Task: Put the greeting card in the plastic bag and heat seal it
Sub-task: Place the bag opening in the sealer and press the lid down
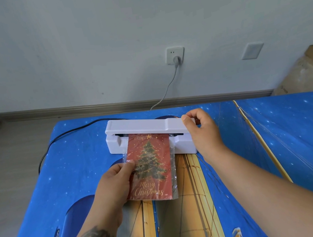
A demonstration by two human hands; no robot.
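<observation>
A red greeting card (151, 168) with a Christmas tree and "Merry Christmas" sits inside a clear plastic bag (175, 168). The bag's far end lies in the slot of a white heat sealer (142, 126) on the table. My left hand (116, 184) pinches the bag's left edge between thumb and fingers. My right hand (202, 129) rests on the right end of the sealer's lid, thumb on the front lip and fingers curled over the top. The lid looks slightly raised above the base.
The table carries a blue starry cloth (78, 171). A black cord (62, 137) runs off the sealer's left; a grey cable (167, 90) goes up to a wall socket (175, 58). A cardboard box (304, 72) stands at the right.
</observation>
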